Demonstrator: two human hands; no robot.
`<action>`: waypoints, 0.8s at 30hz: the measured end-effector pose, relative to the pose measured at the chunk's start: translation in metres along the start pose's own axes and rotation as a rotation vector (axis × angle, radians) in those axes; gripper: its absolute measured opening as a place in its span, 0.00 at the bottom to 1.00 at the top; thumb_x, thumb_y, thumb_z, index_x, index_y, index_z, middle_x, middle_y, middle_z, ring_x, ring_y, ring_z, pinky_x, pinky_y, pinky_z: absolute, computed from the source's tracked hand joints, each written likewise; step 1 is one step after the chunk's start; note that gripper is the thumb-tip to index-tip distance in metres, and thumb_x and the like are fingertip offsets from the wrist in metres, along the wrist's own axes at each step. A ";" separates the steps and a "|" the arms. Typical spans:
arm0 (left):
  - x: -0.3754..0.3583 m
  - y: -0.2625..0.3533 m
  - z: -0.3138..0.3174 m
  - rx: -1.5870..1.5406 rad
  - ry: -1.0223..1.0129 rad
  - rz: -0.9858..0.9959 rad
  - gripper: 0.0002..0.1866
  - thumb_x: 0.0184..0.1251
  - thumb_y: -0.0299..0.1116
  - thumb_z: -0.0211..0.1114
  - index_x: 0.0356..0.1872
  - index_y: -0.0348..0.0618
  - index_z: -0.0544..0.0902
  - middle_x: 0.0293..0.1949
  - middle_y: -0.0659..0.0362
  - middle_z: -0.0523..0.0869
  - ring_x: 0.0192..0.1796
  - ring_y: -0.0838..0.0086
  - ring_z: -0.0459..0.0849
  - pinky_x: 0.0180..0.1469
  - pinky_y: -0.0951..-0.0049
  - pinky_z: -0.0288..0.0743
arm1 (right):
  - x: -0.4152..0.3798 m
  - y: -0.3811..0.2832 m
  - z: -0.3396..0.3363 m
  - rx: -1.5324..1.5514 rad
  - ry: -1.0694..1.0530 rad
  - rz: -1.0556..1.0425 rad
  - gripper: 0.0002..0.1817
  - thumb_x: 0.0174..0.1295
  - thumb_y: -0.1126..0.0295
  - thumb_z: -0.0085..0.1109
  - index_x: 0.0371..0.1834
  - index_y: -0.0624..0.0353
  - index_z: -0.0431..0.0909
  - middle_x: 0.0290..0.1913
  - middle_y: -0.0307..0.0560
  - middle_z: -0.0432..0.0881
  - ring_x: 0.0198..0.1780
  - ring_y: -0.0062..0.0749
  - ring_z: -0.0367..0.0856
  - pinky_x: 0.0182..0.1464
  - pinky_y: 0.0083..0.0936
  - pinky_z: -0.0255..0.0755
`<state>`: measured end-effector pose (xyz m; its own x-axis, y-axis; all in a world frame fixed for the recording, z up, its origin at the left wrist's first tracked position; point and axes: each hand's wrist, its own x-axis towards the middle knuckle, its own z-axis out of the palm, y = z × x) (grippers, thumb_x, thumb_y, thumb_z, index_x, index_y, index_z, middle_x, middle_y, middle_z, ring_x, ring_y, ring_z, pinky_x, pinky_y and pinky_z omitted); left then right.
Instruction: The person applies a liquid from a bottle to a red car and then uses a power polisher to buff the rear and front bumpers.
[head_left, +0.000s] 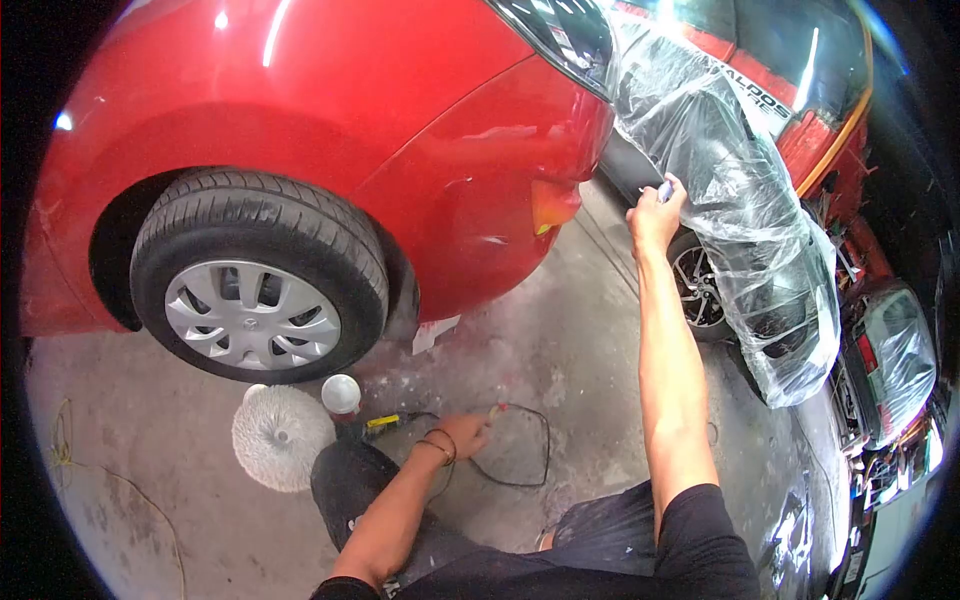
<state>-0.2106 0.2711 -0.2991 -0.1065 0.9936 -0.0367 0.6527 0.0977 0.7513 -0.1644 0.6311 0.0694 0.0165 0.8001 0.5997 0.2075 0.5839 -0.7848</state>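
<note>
My right hand is raised at the end of a stretched arm and closed round a small white and blue object, in front of the plastic-covered car. My left hand, with bands at the wrist, is low over the floor near my knee. Its fingers are drawn together around something too small to name, with a reddish spot at their tips. A black cable loops on the floor beside it. The red car's bumper is ahead, with pale marks on its paint.
The wheel of the red car is at left. Below it are a round white fluffy pad, a white cup and a yellow-labelled tool. A car under clear plastic stands at right. A thin cord lies at lower left.
</note>
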 end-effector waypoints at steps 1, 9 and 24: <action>-0.002 0.001 0.000 0.009 0.003 0.011 0.21 0.75 0.47 0.70 0.61 0.46 0.89 0.45 0.51 0.97 0.49 0.50 0.95 0.53 0.51 0.86 | -0.011 -0.010 -0.002 0.004 -0.037 0.002 0.28 0.73 0.69 0.59 0.77 0.43 0.70 0.40 0.61 0.89 0.29 0.49 0.92 0.37 0.45 0.83; -0.003 -0.002 -0.004 0.086 -0.061 -0.039 0.23 0.71 0.44 0.69 0.62 0.47 0.89 0.51 0.46 0.95 0.55 0.45 0.93 0.60 0.47 0.85 | -0.072 -0.068 0.000 -0.087 0.039 -0.428 0.26 0.76 0.69 0.56 0.77 0.45 0.70 0.43 0.67 0.89 0.43 0.67 0.91 0.48 0.56 0.80; -0.010 -0.007 -0.007 0.141 -0.178 -0.186 0.21 0.67 0.42 0.70 0.58 0.46 0.92 0.55 0.45 0.94 0.58 0.47 0.93 0.61 0.48 0.84 | -0.129 -0.275 0.051 0.215 -0.088 -0.981 0.24 0.80 0.67 0.60 0.78 0.45 0.75 0.44 0.52 0.90 0.42 0.38 0.90 0.49 0.38 0.82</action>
<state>-0.2191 0.2603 -0.2995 -0.1095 0.9509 -0.2896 0.7334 0.2740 0.6222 -0.2736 0.3739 0.1999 -0.1413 -0.0451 0.9889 -0.0900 0.9954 0.0325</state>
